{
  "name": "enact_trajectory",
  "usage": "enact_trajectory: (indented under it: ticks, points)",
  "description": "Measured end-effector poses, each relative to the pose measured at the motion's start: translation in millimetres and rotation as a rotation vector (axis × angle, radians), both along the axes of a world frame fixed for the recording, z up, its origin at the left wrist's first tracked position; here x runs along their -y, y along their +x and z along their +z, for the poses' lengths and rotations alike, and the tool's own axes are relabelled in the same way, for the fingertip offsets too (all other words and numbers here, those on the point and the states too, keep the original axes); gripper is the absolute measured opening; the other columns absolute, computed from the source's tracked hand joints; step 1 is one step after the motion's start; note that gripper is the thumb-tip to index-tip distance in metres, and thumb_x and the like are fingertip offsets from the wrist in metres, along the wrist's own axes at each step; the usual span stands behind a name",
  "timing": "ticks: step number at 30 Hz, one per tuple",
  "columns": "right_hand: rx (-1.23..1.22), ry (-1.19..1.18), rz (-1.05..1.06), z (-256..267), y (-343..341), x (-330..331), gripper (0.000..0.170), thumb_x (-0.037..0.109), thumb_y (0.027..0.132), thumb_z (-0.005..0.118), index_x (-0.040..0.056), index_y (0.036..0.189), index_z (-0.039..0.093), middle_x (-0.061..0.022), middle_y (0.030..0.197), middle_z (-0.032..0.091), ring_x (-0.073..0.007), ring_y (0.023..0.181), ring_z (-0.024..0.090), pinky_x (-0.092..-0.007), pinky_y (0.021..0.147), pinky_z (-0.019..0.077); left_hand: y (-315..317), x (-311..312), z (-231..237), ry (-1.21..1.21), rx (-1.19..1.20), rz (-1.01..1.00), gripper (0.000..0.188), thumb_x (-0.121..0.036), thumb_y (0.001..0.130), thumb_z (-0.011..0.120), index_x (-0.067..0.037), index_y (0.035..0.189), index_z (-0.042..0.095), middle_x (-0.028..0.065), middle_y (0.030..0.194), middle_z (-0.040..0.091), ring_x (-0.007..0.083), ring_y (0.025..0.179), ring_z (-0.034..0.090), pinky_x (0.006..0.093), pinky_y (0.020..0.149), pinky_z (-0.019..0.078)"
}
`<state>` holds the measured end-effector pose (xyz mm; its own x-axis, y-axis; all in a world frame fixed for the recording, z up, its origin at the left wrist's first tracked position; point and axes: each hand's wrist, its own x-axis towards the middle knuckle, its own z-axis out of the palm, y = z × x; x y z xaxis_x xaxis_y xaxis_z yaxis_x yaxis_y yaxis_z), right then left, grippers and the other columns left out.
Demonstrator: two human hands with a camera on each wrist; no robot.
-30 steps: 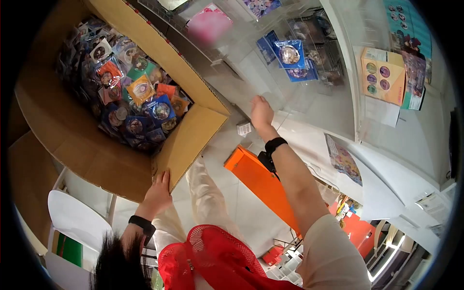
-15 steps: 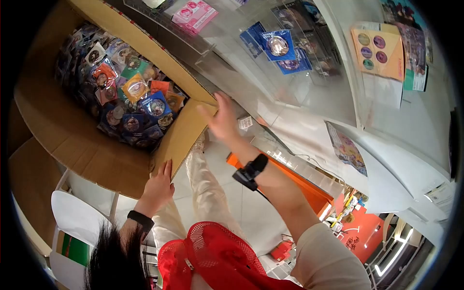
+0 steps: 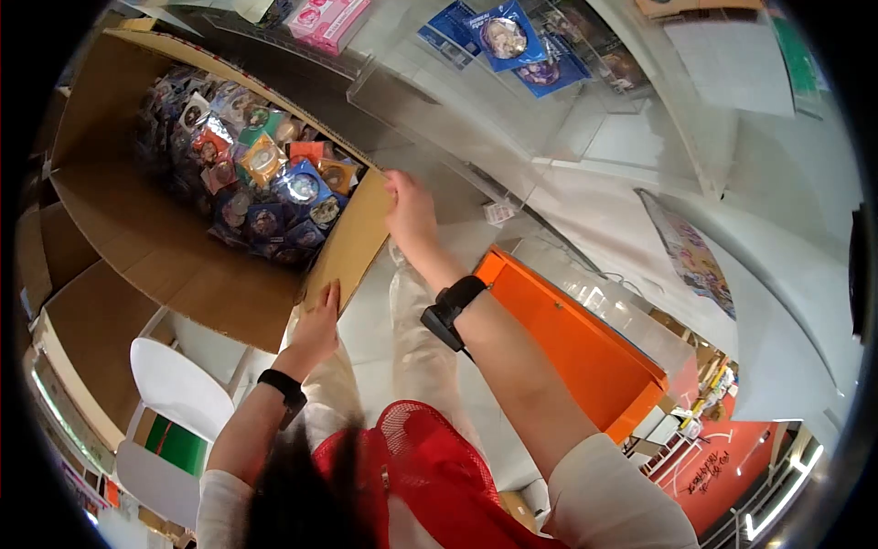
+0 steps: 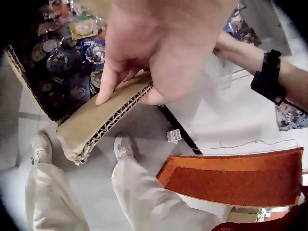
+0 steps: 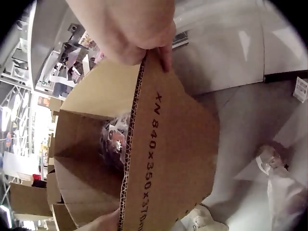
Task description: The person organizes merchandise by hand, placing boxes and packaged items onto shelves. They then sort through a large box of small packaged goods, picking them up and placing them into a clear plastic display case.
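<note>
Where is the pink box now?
In the head view, the pink box is at the top edge, left of the blue packets, beyond the open cardboard box.

Plain brown on the cardboard box (image 3: 192, 274), with black letters and numbers on its outside and a zigzag pattern along its cut edge. Blue, orange, yellow, red and green, all mixed up, on the packets (image 3: 263, 160), with round pictures on many. Bright orange on the bin (image 3: 567, 334), red with a tiny net pattern on the vest (image 3: 409, 425), white on the chair (image 3: 178, 380), black on the wristbands (image 3: 285, 388).
</note>
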<state>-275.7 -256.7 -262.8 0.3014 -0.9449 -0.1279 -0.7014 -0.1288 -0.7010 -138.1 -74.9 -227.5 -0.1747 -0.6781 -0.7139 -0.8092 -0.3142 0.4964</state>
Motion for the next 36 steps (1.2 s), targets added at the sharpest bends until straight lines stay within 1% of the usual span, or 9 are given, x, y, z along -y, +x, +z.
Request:
enact_trajectory:
  ticks: [8,10,14,18,20,24,28,33,36]
  points:
    - [0.106,0.086,0.013,-0.7,-12.1,-1.9,0.041,-0.008,0.070,0.048,0.0051,0.108,0.049,-0.0112,0.085,0.058,-0.0266,0.076,0.057,-0.0325,0.066,0.0462,-14.0,-7.7,-6.0,-0.056,0.060,-0.024,0.077,0.004,0.062,0.051,0.001,0.130,0.016,0.0220,0.128,0.029,0.0363,0.095,0.052,0.0390,0.077,0.0448]
    - [0.149,0.042,0.065,6.4,-13.1,-1.3,0.039,-0.005,0.071,0.050,0.0050,0.108,0.049,-0.0118,0.090,0.057,-0.0271,0.081,0.056,-0.0333,0.070,0.0452,-8.4,1.1,4.5,0.082,0.046,0.050,0.075,0.002,0.063,0.050,0.000,0.130,0.018,0.0217,0.127,0.032,0.0367,0.097,0.050,0.0393,0.079,0.0437]
    - [0.134,-0.155,0.136,71.8,-27.1,13.9,0.033,0.000,0.072,0.052,0.0036,0.105,0.048,-0.0148,0.100,0.052,-0.0311,0.093,0.051,-0.0379,0.079,0.0419,31.9,8.7,-8.3,0.077,-0.063,0.134,0.068,-0.002,0.066,0.049,-0.003,0.129,0.025,0.0203,0.123,0.039,0.0360,0.102,0.047,0.0398,0.083,0.0415]
    - [-0.042,-0.542,0.158,112.7,-70.1,89.4,0.032,0.006,0.073,0.055,0.0042,0.105,0.048,-0.0142,0.107,0.048,-0.0325,0.100,0.044,-0.0404,0.085,0.0365,50.6,36.2,7.2,0.087,-0.317,0.298,0.056,-0.016,0.072,0.056,-0.002,0.122,0.037,0.0180,0.114,0.048,0.0335,0.099,0.050,0.0372,0.083,0.0415]
    - [-0.241,-0.615,0.144,112.3,-82.7,142.2,0.035,0.009,0.072,0.057,0.0050,0.106,0.049,-0.0149,0.109,0.046,-0.0326,0.102,0.043,-0.0404,0.086,0.0359,47.6,51.8,10.9,0.039,-0.405,0.438,0.047,-0.016,0.077,0.055,-0.001,0.119,0.041,0.0151,0.108,0.052,0.0255,0.094,0.054,0.0314,0.079,0.0438]
    - [-0.572,-0.497,-0.036,76.0,-98.7,225.4,0.056,0.028,0.065,0.066,0.0002,0.109,0.044,-0.0178,0.110,0.046,-0.0324,0.104,0.043,-0.0412,0.087,0.0353,49.4,85.9,11.6,-0.072,-0.573,0.689,0.035,-0.008,0.082,0.049,0.000,0.116,0.045,0.0095,0.106,0.054,0.0144,0.089,0.053,0.0259,0.074,0.0442]
    - [-0.698,-0.171,-0.215,85.2,-70.5,230.8,0.071,0.039,0.059,0.071,-0.0029,0.107,0.040,-0.0215,0.110,0.045,-0.0330,0.105,0.042,-0.0423,0.087,0.0356,68.7,92.4,-4.4,-0.164,-0.618,0.772,0.032,-0.006,0.083,0.048,-0.001,0.115,0.047,0.0076,0.110,0.053,0.0140,0.089,0.053,0.0257,0.076,0.0434]
    - [-0.914,-0.617,-0.254,68.0,-60.9,220.9,0.073,0.043,0.056,0.074,0.0011,0.105,0.041,-0.0173,0.117,0.034,-0.0309,0.109,0.034,-0.0406,0.090,0.0285,111.1,79.7,-8.2,-0.145,-0.534,0.823,0.029,-0.008,0.085,0.049,-0.002,0.113,0.048,0.0053,0.105,0.055,0.0120,0.086,0.053,0.0247,0.074,0.0427]
    - [-0.859,-0.605,-0.331,60.9,-56.9,221.2,0.077,0.043,0.056,0.073,-0.0001,0.110,0.039,-0.0166,0.115,0.040,-0.0302,0.108,0.037,-0.0415,0.090,0.0286,128.8,66.0,-5.7,-0.130,-0.483,0.850,0.029,-0.009,0.086,0.048,-0.003,0.114,0.047,0.0037,0.102,0.056,0.0095,0.083,0.053,0.0227,0.071,0.0416]
